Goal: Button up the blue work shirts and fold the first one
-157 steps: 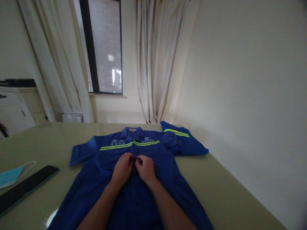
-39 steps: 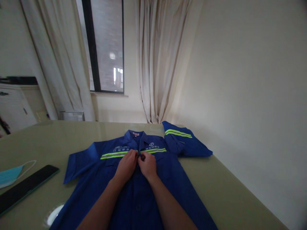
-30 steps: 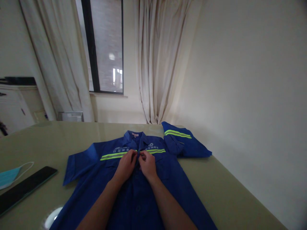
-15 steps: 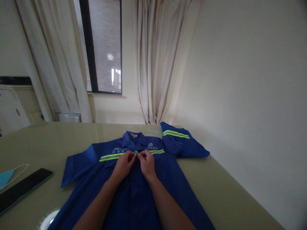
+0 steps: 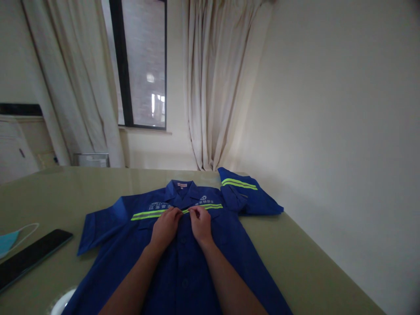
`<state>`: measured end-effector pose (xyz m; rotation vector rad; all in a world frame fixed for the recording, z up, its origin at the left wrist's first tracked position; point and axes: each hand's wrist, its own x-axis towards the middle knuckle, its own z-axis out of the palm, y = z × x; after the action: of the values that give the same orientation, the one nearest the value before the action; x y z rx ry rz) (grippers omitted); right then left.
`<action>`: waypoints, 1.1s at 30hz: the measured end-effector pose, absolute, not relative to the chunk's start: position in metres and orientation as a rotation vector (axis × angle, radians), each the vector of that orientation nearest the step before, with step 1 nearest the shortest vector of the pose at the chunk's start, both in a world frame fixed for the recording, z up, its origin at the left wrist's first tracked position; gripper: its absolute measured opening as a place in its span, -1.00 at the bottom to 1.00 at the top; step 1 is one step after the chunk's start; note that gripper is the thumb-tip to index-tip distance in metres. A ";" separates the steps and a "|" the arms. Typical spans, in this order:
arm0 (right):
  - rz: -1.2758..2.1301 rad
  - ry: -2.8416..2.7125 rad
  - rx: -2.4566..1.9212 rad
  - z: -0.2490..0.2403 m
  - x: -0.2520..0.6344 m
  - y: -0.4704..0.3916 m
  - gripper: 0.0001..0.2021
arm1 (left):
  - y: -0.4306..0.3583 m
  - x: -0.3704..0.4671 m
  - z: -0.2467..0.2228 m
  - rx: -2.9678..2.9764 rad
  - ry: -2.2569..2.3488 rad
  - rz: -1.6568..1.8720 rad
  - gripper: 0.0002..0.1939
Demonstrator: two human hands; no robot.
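Note:
A blue short-sleeved work shirt (image 5: 226, 249) lies spread face up, collar away from me, with a yellow-and-grey reflective stripe across the chest and white lettering above it. At the front placket, level with the stripe, my left hand (image 5: 166, 227) pinches the cloth with thumb and fingers. My right hand (image 5: 201, 225) pinches the same placket just to the right, its fingertips close to the left ones. The small spot between the fingertips is mostly hidden. Buttons show lower down the placket.
Another folded blue garment (image 5: 251, 199) with a reflective stripe lies at the right sleeve. On the greenish table (image 5: 82, 183) at left are a black phone (image 5: 33, 258), a light-blue face mask (image 5: 8, 243) and a white round object (image 5: 64, 302). A wall (image 5: 344, 153) stands at right.
The fingers have shifted slightly at the placket, and the left hand is more closed over the stripe. The shirt appears slightly further left in view.

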<state>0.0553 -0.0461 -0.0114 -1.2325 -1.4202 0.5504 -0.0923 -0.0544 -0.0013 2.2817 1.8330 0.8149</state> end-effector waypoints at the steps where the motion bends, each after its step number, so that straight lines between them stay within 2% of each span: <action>1: 0.496 -1.411 -1.203 -0.009 0.056 -0.049 -0.78 | -0.053 -0.094 -0.003 2.288 1.836 0.822 -0.73; 7: 0.418 -1.758 -1.273 0.012 0.084 -0.087 -0.78 | -0.051 -0.100 -0.009 2.386 1.849 0.664 -0.57; 12: 0.476 -2.103 -1.411 0.017 0.164 -0.180 -0.49 | -0.052 -0.111 -0.018 2.440 1.710 0.560 -0.36; 15: 0.448 -2.240 -1.358 0.006 0.216 -0.240 -0.30 | -0.050 -0.119 -0.014 2.472 1.682 0.644 -0.45; 18: 0.427 -2.321 -1.427 -0.011 0.249 -0.275 -0.22 | -0.054 -0.116 -0.001 2.532 1.693 0.808 -0.55; 22: 0.359 -2.276 -1.532 -0.025 0.256 -0.287 -0.22 | -0.084 -0.089 0.006 2.554 1.550 0.909 -0.50; 24: 0.334 -2.241 -1.535 -0.028 0.253 -0.288 -0.22 | -0.106 -0.072 0.000 2.500 1.658 0.766 -0.47; 27: 0.336 -2.197 -1.533 -0.020 0.249 -0.284 -0.22 | -0.133 -0.057 -0.014 2.455 1.821 0.509 -0.25; 31: 0.343 -1.974 -1.554 0.008 0.242 -0.240 -0.53 | -0.147 -0.054 -0.015 2.457 1.833 0.358 -0.23; 33: 0.349 -1.801 -1.507 0.020 0.237 -0.197 -0.59 | -0.151 -0.053 -0.010 2.454 1.834 0.336 -0.23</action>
<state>0.2372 -0.1970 0.0203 -1.5074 -1.8005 0.3487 -0.0530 -0.1506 -0.0102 2.4543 1.8335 0.3361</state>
